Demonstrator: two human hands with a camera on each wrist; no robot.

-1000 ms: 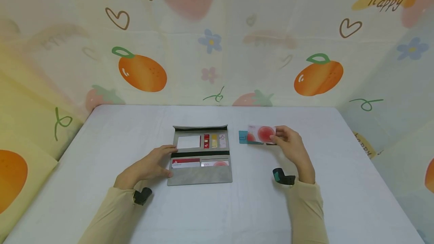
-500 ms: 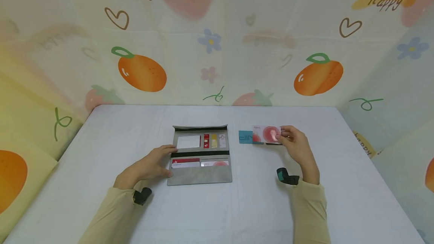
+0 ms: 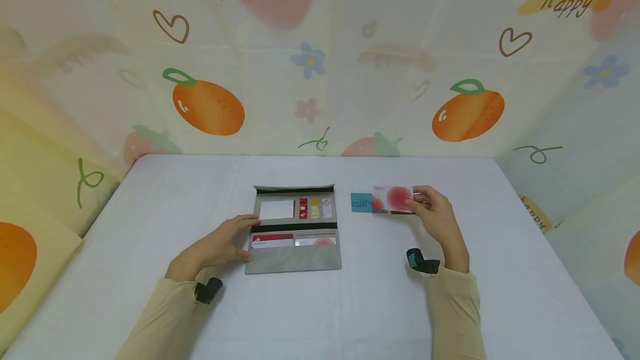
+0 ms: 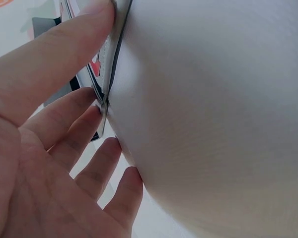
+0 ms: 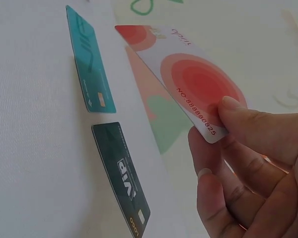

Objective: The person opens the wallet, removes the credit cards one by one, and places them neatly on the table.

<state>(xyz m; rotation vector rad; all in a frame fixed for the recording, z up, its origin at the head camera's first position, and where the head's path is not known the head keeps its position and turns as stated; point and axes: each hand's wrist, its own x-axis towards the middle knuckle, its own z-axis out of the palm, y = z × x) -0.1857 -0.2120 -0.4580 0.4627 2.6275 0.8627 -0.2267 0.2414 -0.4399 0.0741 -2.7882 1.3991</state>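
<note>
Fruit-printed cloth (image 3: 250, 60) hung behind a white table (image 3: 300, 315), and farthest left across that table reached the person's left hand (image 3: 220, 246), with thumb and fingers apart and touching the left edge of the wallet (image 3: 295, 260) rather than clasping it. That light touch looked enough to steady the wallet; pressing harder would probably have skewed it. Unfolded and flat, the wallet showed a white insert (image 3: 277, 209) in its upper panel, beside a row of narrow strips (image 3: 315, 208); in its lower panel a red-topped card (image 3: 272, 240) sat left of a pink card (image 3: 315, 241). Right of the wallet, and apart from it, a teal card (image 3: 361, 202) lay on the table, with a dark card (image 5: 121, 168) next to it, mostly hidden from the head view. Above these two, touching neither, was the peach card (image 5: 188, 79), its outer end pinched between thumb and fingers of the right hand (image 3: 437, 218). Gripping only that end seemed sound, since it left the print and the far edge unobstructed; a firm but unbending pinch, the card level and clear of the pair beneath, would likely have served best.
</note>
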